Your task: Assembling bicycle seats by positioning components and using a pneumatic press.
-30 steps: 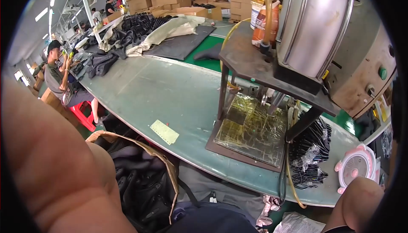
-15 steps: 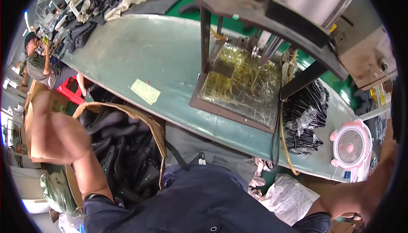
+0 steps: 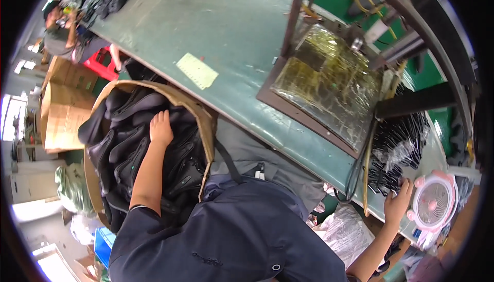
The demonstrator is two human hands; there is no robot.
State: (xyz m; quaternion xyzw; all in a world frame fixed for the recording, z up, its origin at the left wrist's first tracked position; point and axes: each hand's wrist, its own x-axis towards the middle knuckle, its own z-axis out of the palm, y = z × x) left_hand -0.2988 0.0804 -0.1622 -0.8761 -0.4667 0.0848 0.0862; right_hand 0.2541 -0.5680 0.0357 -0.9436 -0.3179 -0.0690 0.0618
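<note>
My left hand [image 3: 161, 128] reaches into a large cardboard box [image 3: 207, 138] filled with black bicycle saddles [image 3: 128, 153]. Its fingers are curled over the edge of one saddle near the top of the heap, with the fingertips partly hidden. On the right, my right hand [image 3: 399, 202] is at the near end of a pile of thin black bent rods [image 3: 393, 151], which look like saddle rails. Thumb and fingers close around a rod end there; the exact grip is small and hard to see. Clear plastic lies over part of the pile.
A green-topped table [image 3: 231, 30] carries a press-like machine with a plastic-covered plate [image 3: 329, 86], a yellow paper [image 3: 197, 70] and a pink fan [image 3: 433, 205] beside my right hand. A hose and cable hang over the near edge. Another person [image 3: 67, 35] sits at far left.
My left hand has swung from outside the box onto the saddles. My right hand has come from the far right edge to the rod pile. The view has shifted too.
</note>
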